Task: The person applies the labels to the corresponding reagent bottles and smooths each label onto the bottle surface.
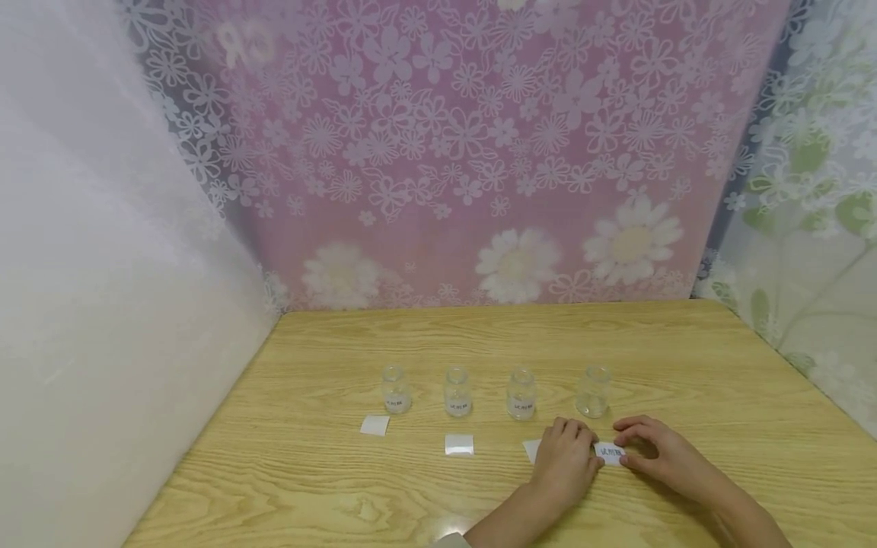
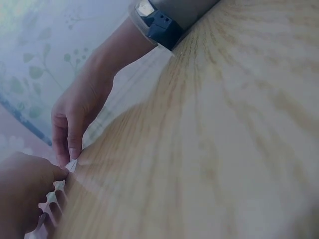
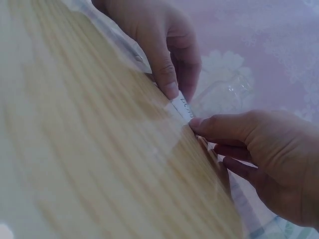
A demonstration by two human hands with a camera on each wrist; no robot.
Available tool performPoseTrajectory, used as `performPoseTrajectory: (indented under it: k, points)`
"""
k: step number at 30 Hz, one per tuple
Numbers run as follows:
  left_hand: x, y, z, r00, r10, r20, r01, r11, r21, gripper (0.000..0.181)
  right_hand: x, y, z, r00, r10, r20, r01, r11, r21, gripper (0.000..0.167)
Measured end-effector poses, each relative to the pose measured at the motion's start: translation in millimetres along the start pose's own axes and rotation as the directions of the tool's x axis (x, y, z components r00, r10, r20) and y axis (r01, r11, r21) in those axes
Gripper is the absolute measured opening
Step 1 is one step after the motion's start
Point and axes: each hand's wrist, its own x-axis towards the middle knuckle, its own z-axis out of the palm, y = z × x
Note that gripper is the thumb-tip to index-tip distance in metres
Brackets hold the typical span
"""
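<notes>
A small white label (image 1: 609,453) with dark handwritten characters is low over the table, between the two hands. My left hand (image 1: 565,460) pinches its left edge with the thumb and a finger. At the opposite edge, my right hand (image 1: 661,457) holds it between thumb and index finger, seen closely in the right wrist view, where the label (image 3: 182,107) slants between the fingertips. Just behind the hands stands a clear glass jar (image 1: 593,394) with no label showing. Partly under the left hand lies a white paper piece (image 1: 530,450).
Three glass jars with similar written labels stand in a row to the left: the nearest jar (image 1: 521,396), a middle jar (image 1: 457,393) and a far-left jar (image 1: 396,392). Two white paper squares (image 1: 459,444) (image 1: 374,425) lie before them. Flowered curtains (image 1: 479,152) enclose the wooden table (image 1: 308,487).
</notes>
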Motion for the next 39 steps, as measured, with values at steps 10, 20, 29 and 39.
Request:
performPoseTrajectory:
  k: [10,20,29,39]
  points:
    - [-0.8,-3.7,5.9,0.985,-0.011,-0.174,-0.028,0.975,-0.219,0.021,2.5,-12.4,0.7,0.991,0.135,-0.004,-0.134,0.984,0.116,0.011]
    - [3.6,-3.2,6.5,0.944,-0.254,-0.211,0.023,0.688,-0.725,0.013,9.5,-30.1,7.6,0.937,0.319,-0.141,-0.284,0.932,0.224,0.013]
    - [5.8,-3.9,4.8,0.942,-0.261,-0.209,-0.025,0.568,-0.823,0.008,11.2,-30.5,6.8,0.942,0.269,-0.201,-0.214,0.942,0.259,0.014]
    - [5.6,-4.0,2.4,0.947,-0.271,-0.175,-0.025,0.478,-0.878,0.015,11.8,-30.6,7.4,0.965,0.122,-0.233,-0.047,0.952,0.303,0.014]
